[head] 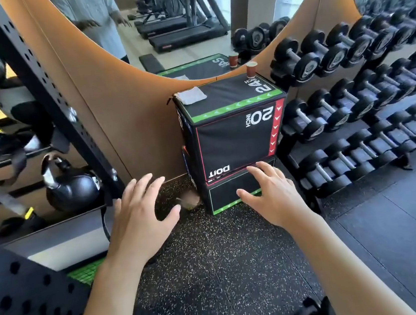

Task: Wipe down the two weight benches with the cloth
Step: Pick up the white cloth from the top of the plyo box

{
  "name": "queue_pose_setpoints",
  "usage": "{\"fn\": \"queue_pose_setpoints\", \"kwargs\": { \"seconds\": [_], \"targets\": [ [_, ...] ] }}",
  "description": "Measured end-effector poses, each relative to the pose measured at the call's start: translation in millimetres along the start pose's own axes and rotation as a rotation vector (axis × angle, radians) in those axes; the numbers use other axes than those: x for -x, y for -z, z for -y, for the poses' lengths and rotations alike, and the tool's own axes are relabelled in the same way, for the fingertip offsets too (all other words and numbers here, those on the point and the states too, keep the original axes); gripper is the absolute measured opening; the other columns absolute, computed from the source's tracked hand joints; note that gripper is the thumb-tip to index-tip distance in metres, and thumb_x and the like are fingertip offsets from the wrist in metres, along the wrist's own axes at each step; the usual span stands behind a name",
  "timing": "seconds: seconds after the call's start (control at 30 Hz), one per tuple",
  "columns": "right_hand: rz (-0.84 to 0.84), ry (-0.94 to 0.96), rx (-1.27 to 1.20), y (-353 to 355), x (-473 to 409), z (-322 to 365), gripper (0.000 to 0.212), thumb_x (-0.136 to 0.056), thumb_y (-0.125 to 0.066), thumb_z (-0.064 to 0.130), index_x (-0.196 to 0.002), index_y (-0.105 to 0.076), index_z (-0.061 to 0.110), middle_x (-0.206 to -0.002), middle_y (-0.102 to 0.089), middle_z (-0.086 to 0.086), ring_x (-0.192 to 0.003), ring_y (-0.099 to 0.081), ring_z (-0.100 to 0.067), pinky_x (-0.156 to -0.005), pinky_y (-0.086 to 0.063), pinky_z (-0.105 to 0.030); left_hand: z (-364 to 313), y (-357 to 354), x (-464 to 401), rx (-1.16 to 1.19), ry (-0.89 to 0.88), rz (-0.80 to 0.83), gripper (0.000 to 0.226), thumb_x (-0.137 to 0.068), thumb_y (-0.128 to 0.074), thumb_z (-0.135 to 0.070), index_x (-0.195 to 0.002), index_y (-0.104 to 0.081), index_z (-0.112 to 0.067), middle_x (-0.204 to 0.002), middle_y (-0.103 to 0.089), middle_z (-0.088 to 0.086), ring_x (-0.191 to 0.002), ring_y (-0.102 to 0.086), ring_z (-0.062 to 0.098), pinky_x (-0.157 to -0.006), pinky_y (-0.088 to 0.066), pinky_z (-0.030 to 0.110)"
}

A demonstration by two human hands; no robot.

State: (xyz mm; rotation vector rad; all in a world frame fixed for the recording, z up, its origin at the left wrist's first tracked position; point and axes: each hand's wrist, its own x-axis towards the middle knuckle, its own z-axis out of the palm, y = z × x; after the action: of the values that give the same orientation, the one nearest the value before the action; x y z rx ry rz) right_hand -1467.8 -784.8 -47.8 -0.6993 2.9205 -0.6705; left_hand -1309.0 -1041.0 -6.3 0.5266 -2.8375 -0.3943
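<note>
Cloth — pale, folded, well beyond your fingers, atop box marked "24 INCH", "20 INCH". Your left hand, right hand — fingers spread, holding nothing.

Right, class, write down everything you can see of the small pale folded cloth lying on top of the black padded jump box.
The small pale folded cloth looks off-white or light grey, a soft woven fabric folded into a rough rectangle. It lies flat on the top face of the black padded jump box, at the back left corner close to the tan wall panel. Nothing holds it: the left hand and right hand are both open and well below it. Its reflection shows in the mirror behind.
</note>
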Motion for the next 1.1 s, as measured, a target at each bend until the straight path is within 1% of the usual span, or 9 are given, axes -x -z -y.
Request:
{"fn": "queue_pose_setpoints", "kwargs": {
  "seconds": [0.13,0.3,0.43,0.6,0.8,0.9,1.0,1.1],
  "targets": [
    [-0.067,-0.031,0.023,5.8,-59.0,24.7,0.079,-0.088,-0.045,0.074,-0.154,-0.036,0.031,-0.163,-0.028,0.004,-0.150,-0.022,-0.021,-0.115,-0.029,-0.051,20.8,4.3,-65.7,0.013,-0.035,-0.002,0.073,-0.095,-0.056,-0.064,-0.160,-0.035,-0.038,-0.170,-0.027,-0.011,-0.159,-0.016,0.019,-0.127,-0.023,0.052],
    [-0.065,-0.065,0.094,-1.9,-104.6,35.5,0.084,-0.084,-0.037,0.078,-0.154,-0.036,0.031,-0.164,-0.027,0.002,-0.150,-0.021,-0.021,-0.116,-0.029,-0.052,34.8,-8.1,-125.2,-0.019,-0.064,0.035,0.076,-0.095,-0.053,-0.067,-0.161,-0.031,-0.037,-0.170,-0.025,-0.009,-0.159,-0.015,0.021,-0.125,-0.025,0.057],
    [-0.062,-0.084,0.127,-6.0,-140.9,31.1,0.082,-0.086,-0.041,0.076,-0.155,-0.033,0.031,-0.166,-0.023,0.001,-0.152,-0.017,-0.021,-0.118,-0.025,-0.051,38.2,-23.8,-161.1,-0.025,-0.076,0.037,0.079,-0.095,-0.052,-0.067,-0.163,-0.028,-0.035,-0.171,-0.025,-0.008,-0.158,-0.017,0.022,-0.125,-0.028,0.057],
    [-0.054,-0.051,0.143,-12.7,-197.6,26.4,0.084,-0.086,-0.042,0.077,-0.155,-0.032,0.031,-0.167,-0.021,0.001,-0.153,-0.015,-0.022,-0.120,-0.024,-0.053,40.4,-41.7,-210.5,-0.081,-0.064,0.025,0.078,-0.094,-0.052,-0.066,-0.161,-0.031,-0.033,-0.169,-0.029,-0.006,-0.158,-0.021,0.024,-0.122,-0.031,0.058],
    [-0.025,-0.054,0.127,-14.4,-290.0,-5.7,0.088,-0.085,-0.042,0.079,-0.157,-0.029,0.032,-0.169,-0.017,0.002,-0.155,-0.012,-0.023,-0.123,-0.023,-0.052,27.6,-69.4,-292.9,-0.119,-0.045,0.041,0.076,-0.095,-0.051,-0.066,-0.161,-0.034,-0.031,-0.169,-0.030,-0.006,-0.158,-0.021,0.026,-0.122,-0.031,0.058],
    [-0.001,-0.034,0.116,-13.9,-341.3,-25.5,0.088,-0.084,-0.040,0.080,-0.157,-0.029,0.032,-0.169,-0.018,0.002,-0.155,-0.013,-0.022,-0.123,-0.022,-0.052,16.4,-82.7,-336.0,-0.111,-0.022,0.025,0.074,-0.095,-0.051,-0.064,-0.160,-0.036,-0.031,-0.169,-0.031,-0.006,-0.158,-0.022,0.025,-0.122,-0.031,0.056],
    [0.033,-0.016,0.097,-8.2,-399.3,-48.4,0.086,-0.085,-0.041,0.080,-0.156,-0.031,0.032,-0.168,-0.019,0.002,-0.154,-0.015,-0.023,-0.122,-0.023,-0.052,-1.6,-95.4,-384.2,-0.092,-0.011,0.036,0.071,-0.095,-0.056,-0.060,-0.158,-0.041,-0.030,-0.167,-0.035,-0.006,-0.156,-0.025,0.023,-0.122,-0.031,0.053],
    [0.045,0.011,0.068,-3.0,-449.0,-66.9,0.086,-0.084,-0.040,0.080,-0.155,-0.034,0.031,-0.167,-0.022,0.003,-0.154,-0.016,-0.022,-0.121,-0.025,-0.052,-15.7,-104.9,-425.1,-0.087,0.005,0.028,0.070,-0.095,-0.061,-0.056,-0.157,-0.045,-0.028,-0.165,-0.039,-0.004,-0.155,-0.029,0.024,-0.120,-0.034,0.054]
  ]
}}
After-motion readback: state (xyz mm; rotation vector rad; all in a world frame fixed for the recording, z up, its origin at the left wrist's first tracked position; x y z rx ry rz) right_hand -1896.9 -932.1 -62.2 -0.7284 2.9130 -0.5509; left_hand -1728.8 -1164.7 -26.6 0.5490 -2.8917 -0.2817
